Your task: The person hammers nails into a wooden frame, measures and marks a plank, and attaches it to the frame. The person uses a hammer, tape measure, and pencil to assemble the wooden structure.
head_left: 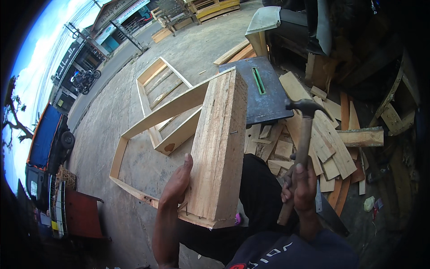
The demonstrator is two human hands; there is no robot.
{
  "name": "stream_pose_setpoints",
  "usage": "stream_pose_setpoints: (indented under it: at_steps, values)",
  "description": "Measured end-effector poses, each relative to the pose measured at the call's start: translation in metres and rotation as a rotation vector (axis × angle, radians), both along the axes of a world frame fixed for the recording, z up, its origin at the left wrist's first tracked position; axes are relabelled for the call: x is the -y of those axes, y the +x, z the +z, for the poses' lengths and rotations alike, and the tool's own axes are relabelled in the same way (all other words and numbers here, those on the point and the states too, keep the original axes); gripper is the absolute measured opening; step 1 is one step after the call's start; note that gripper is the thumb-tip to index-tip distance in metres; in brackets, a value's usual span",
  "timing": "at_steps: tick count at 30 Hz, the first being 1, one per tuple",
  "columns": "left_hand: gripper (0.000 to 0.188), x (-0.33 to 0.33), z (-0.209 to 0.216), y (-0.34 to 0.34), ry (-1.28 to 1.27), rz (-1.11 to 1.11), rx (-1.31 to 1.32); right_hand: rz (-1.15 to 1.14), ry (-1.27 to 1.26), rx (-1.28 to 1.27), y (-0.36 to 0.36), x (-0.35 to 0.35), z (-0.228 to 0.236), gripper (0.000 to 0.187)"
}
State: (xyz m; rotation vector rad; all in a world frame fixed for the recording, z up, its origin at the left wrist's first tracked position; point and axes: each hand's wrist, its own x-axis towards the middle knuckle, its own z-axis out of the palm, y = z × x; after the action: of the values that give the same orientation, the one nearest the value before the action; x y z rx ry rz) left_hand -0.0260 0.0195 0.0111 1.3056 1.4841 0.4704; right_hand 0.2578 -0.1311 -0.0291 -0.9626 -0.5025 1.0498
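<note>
A thick, pale wooden block (pixel 212 148), rough on its upper face, rests tilted across my lap. My left hand (pixel 178 181) grips its left edge near the lower end, thumb up along the side and most fingers hidden. One nail (pixel 233 132) sticks out of the block's right part, and another nail (pixel 187 209) stands by its near end. In my right hand (pixel 299 186) is a claw hammer (pixel 303 139), held upright by its wooden handle, its head apart from the block. A thin-board frame (pixel 154 117) meets or passes behind the block; I cannot tell which.
Another wooden frame (pixel 143 96) lies on the concrete beyond. A dark table saw top (pixel 268 101) with a green-edged slot stands ahead. Offcuts and boards (pixel 327 139) pile up on the right. A red cart (pixel 83 213), a truck (pixel 47 134) and a motorcycle (pixel 85 80) are at left.
</note>
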Motion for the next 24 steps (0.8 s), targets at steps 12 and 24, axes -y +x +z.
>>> stream_pose_setpoints:
  at_steps: [12,24]
  values:
    - [0.100,0.002,-0.002,0.002,-0.014,-0.025,-0.070,-0.443,0.033,-0.122,0.008,0.007,-0.011,0.035]
    - [0.097,0.007,0.013,0.015,-0.004,-0.060,0.155,0.482,-0.266,0.354,-0.030,-0.005,0.020,0.032]
